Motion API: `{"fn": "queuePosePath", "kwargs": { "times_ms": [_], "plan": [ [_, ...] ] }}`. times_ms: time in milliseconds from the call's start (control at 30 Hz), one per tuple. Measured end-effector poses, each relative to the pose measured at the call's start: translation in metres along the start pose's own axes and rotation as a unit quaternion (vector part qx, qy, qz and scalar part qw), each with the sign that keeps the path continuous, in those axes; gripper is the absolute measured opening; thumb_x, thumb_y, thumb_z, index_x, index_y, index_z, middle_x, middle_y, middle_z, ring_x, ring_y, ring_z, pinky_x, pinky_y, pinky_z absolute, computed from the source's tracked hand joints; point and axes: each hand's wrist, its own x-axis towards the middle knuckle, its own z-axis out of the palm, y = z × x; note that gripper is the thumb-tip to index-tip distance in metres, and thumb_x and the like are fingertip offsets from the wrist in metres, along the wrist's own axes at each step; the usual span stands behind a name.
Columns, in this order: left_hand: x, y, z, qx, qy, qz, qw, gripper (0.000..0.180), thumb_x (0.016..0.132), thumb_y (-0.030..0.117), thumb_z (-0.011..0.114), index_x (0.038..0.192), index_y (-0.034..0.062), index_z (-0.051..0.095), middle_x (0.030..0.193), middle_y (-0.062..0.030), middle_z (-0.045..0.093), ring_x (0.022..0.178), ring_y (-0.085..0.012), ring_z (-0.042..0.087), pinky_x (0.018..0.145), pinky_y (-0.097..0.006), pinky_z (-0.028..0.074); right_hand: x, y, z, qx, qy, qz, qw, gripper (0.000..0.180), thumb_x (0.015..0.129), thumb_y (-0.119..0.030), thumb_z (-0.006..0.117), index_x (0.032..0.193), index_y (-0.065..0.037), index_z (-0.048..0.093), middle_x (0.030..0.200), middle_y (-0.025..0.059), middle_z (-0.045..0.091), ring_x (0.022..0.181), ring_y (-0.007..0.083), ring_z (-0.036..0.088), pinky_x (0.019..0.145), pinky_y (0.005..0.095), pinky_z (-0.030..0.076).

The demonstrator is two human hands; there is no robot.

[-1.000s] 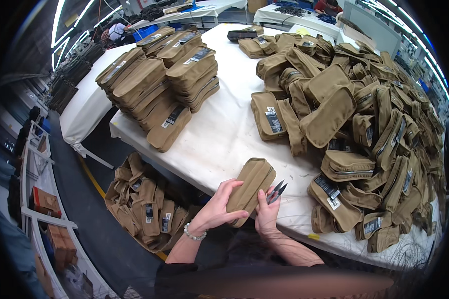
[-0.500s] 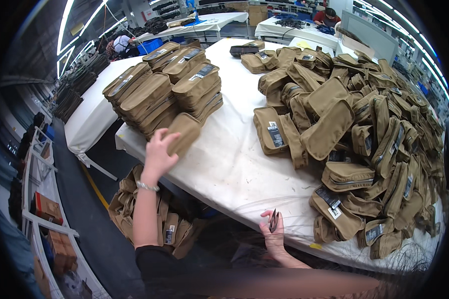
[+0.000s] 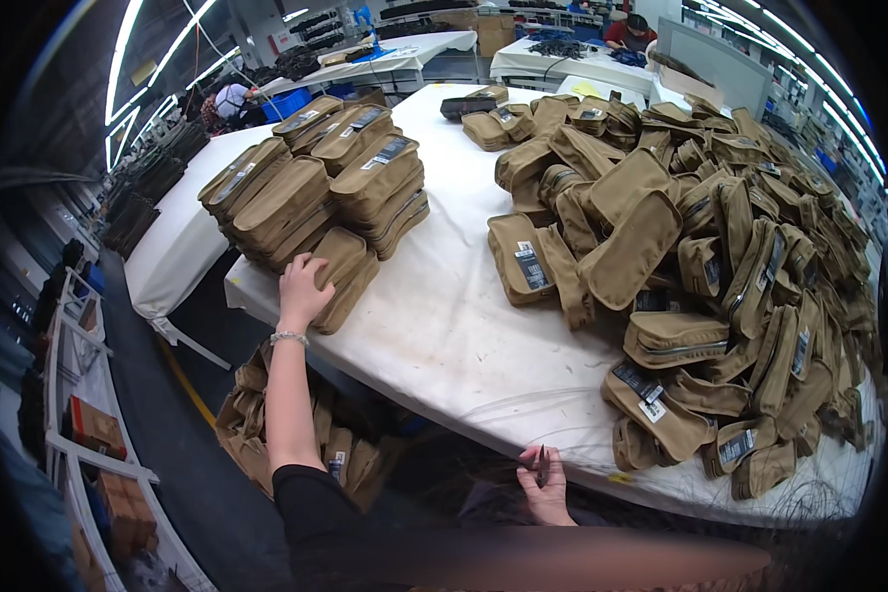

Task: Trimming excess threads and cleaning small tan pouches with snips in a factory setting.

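Left hand (image 3: 302,288), arm stretched out, rests with fingers spread flat on a tan pouch (image 3: 342,268) lying at the foot of the stacked pouches (image 3: 316,187) near the table's left edge; the hand presses on it without closing around it. Right hand (image 3: 546,479) sits at the near edge of the white table (image 3: 444,326), fingers closed on a small dark tool (image 3: 541,466). A loose heap of pouches (image 3: 701,247) fills the table's right side.
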Motion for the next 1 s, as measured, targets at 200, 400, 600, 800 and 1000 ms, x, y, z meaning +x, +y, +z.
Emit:
{"fn": "queuePosePath", "kwargs": {
  "times_ms": [200,400,600,800,1000],
  "plan": [
    [0.002,-0.019,0.016,-0.051,0.007,0.039,0.998,0.046,0.073,0.027,0.07,0.117,0.0168,0.067,0.14,-0.0145,0.049,0.124,-0.0309,0.049,0.103,-0.045,0.039,-0.008,-0.024,-0.001,0.025,0.02,-0.011,0.999,0.02,0.088,-0.001,0.062,0.103,-0.006,0.05,0.08,-0.0058,0.038,0.067,0.0019,0.034,0.06,0.0181,0.03],
    [0.007,0.0,0.015,0.063,-0.033,0.051,0.996,0.054,0.077,0.036,0.07,0.128,0.0175,0.06,0.148,-0.0164,0.04,0.132,-0.0314,0.041,0.11,-0.047,0.029,-0.004,-0.04,-0.024,-0.033,0.037,-0.019,0.999,0.016,0.089,-0.002,0.061,0.095,-0.006,0.046,0.085,0.0009,0.053,0.068,0.0051,0.042,0.064,0.0207,0.037],
    [0.002,0.08,-0.004,-0.029,0.113,0.154,0.981,0.034,0.08,0.016,0.07,0.113,0.0124,0.064,0.127,-0.0109,0.056,0.121,-0.0267,0.05,0.101,-0.043,0.035,-0.009,-0.022,-0.043,0.041,0.02,-0.023,0.999,0.021,0.09,-0.002,0.063,0.09,-0.007,0.042,0.077,-0.0017,0.049,0.067,0.0041,0.044,0.062,0.0209,0.037],
    [-0.028,0.241,0.017,-0.236,0.02,0.348,0.907,0.027,0.075,0.012,0.076,0.101,0.0139,0.068,0.106,-0.0051,0.066,0.103,-0.0244,0.06,0.092,-0.039,0.042,-0.013,-0.035,-0.066,0.018,0.005,0.01,1.0,0.022,0.089,-0.005,0.065,0.089,-0.008,0.044,0.072,-0.0054,0.045,0.063,0.0015,0.039,0.057,0.0189,0.032],
    [-0.065,0.38,0.029,-0.396,-0.019,0.43,0.811,0.05,0.072,0.021,0.079,0.116,0.0076,0.062,0.114,-0.0095,0.062,0.104,-0.0289,0.059,0.09,-0.039,0.046,-0.021,-0.045,-0.073,0.022,0.038,0.005,0.999,0.017,0.09,-0.006,0.064,0.092,-0.007,0.048,0.073,-0.0058,0.046,0.063,0.0014,0.039,0.056,0.018,0.031]
  ]
}}
